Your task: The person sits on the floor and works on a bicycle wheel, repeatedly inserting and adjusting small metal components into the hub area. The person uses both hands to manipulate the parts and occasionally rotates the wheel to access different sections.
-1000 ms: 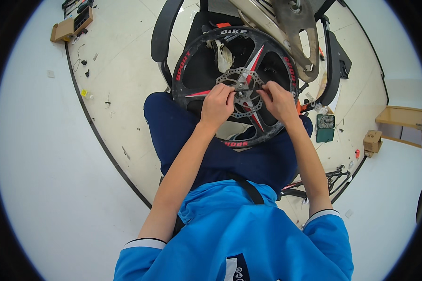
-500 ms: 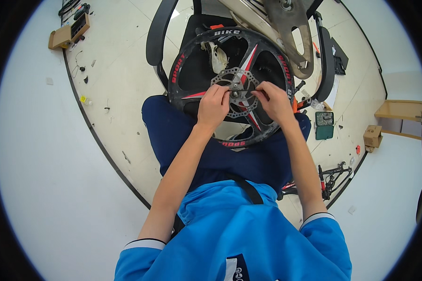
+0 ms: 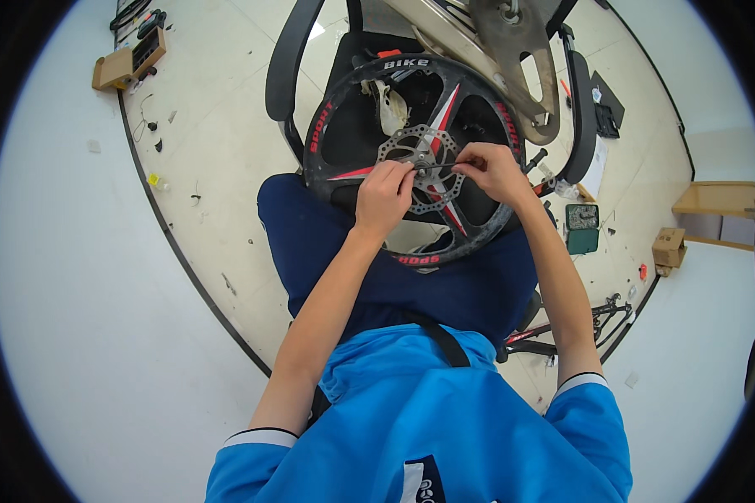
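Note:
A black bicycle wheel (image 3: 317, 155) with red-and-white marked spokes lies across my thighs and a black chair seat. At its centre is a silver perforated brake disc (image 3: 402, 141). Over the hub runs a thin dark rod (image 3: 436, 166), shaped like a hex key, though its ends are covered by fingers. My left hand (image 3: 383, 199) pinches the rod's left end close to the disc. The right hand (image 3: 492, 173) grips the other end between thumb and fingertips, over the disc's right edge.
Chair armrests (image 3: 283, 80) flank the wheel. A large grey-beige metal piece (image 3: 512, 63) rests beyond it. On the tiled floor to the right lie an open green case (image 3: 581, 228), a cardboard box (image 3: 669, 246) and a bicycle frame (image 3: 600, 323). Another open box (image 3: 130, 60) sits far left.
My right hand has shifted slightly up and right, its elbow swinging outward. More of the dark rod shows between the hands. The left hand has barely moved.

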`<state>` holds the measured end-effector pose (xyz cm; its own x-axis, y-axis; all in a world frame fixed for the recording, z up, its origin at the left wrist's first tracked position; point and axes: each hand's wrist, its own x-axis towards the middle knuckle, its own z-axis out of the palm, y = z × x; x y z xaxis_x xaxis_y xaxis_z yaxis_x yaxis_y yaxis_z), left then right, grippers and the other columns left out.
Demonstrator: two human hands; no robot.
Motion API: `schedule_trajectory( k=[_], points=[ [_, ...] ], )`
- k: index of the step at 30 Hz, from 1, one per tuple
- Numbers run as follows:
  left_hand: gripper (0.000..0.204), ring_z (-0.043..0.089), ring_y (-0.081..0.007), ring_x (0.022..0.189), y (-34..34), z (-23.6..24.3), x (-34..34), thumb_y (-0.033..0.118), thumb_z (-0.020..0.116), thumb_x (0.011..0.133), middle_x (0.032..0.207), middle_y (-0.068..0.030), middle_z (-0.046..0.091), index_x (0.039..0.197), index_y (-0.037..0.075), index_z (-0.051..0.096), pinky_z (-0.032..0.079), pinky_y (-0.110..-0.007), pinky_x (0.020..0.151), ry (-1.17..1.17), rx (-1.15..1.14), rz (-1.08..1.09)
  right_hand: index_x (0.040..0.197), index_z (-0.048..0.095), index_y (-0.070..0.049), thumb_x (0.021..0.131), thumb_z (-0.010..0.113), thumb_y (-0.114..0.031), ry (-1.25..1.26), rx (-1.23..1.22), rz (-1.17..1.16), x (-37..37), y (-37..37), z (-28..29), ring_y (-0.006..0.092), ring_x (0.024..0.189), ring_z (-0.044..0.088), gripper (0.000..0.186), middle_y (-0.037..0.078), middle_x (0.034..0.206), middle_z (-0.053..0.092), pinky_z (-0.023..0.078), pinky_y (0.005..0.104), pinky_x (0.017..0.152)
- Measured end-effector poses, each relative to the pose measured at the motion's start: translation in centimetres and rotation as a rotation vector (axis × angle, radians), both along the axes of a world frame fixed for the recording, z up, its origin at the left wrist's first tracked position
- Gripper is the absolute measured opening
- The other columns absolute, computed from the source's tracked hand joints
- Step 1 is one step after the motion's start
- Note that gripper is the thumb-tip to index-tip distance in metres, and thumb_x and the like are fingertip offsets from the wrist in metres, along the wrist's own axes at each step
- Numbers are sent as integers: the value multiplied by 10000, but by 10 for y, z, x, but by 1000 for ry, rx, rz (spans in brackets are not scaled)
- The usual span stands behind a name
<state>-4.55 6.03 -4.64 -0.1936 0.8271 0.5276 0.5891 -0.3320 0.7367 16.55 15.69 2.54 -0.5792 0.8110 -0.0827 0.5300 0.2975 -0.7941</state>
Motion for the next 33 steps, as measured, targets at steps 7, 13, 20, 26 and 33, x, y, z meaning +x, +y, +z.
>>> schedule_trajectory(
  k=[7,13,20,26,33],
  points=[
    [132,667,-319,820,0,-7,1,7,748,848,889,-130,675,973,-1,705,545,-393,723,-43,-43,46,947,708,8,853,786,-44,20,308,129,-15,19,14,193,659,605,133,107,828,652,484,317,623],
    [122,660,-319,797,3,-9,4,8,751,840,864,-125,660,954,3,707,544,-398,708,-59,-62,66,992,725,10,831,766,-36,-34,473,298,-36,49,25,314,809,689,172,131,937,694,549,388,736],
    [91,612,-205,630,9,-4,3,18,763,838,780,-84,630,880,2,683,499,-313,547,6,-35,88,1012,731,13,836,768,-57,-77,563,350,-53,60,20,316,942,699,193,122,1032,712,563,386,814],
    [98,599,-252,654,11,1,1,2,750,819,755,-99,605,833,1,654,487,-349,571,29,-20,57,1008,737,-6,824,782,-73,-42,513,114,-29,32,2,317,923,688,200,112,1041,706,555,386,838],
    [98,605,-256,663,12,0,-2,-1,760,815,754,-98,608,845,-1,667,488,-352,572,58,-38,46,987,715,-26,812,801,-124,-105,695,164,-32,31,2,296,939,671,218,93,989,692,555,397,822]
  ],
)
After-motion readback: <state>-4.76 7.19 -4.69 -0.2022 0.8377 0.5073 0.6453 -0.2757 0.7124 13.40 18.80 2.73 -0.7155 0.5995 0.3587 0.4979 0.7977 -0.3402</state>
